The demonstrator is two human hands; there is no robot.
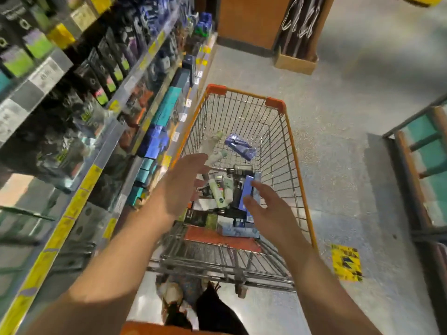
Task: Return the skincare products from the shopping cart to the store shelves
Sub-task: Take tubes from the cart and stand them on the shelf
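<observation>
1. A shop aisle with a grey floor (338, 146); store shelves (101, 97) of boxed goods run along the nine o'clock side.
2. An orange-rimmed shopping cart (294, 151) stands at centre, its long axis toward twelve.
3. Skincare products (225, 189) lie heaped at its near end; a pale green tube (217, 192) points roughly toward twelve, a blue box (247, 192) likewise.
4. A purple pack (240, 145) sits further on, angled toward four.
5. The left hand (180, 187) hovers released, fingers spread, gripping nothing.
6. The right hand (264, 205) is released too, fingertips beside the blue box.

Speckled grey floor (338, 131), orange pillar (251, 20) — cardboard box (296, 62), yellow floor sticker (346, 262)
</observation>
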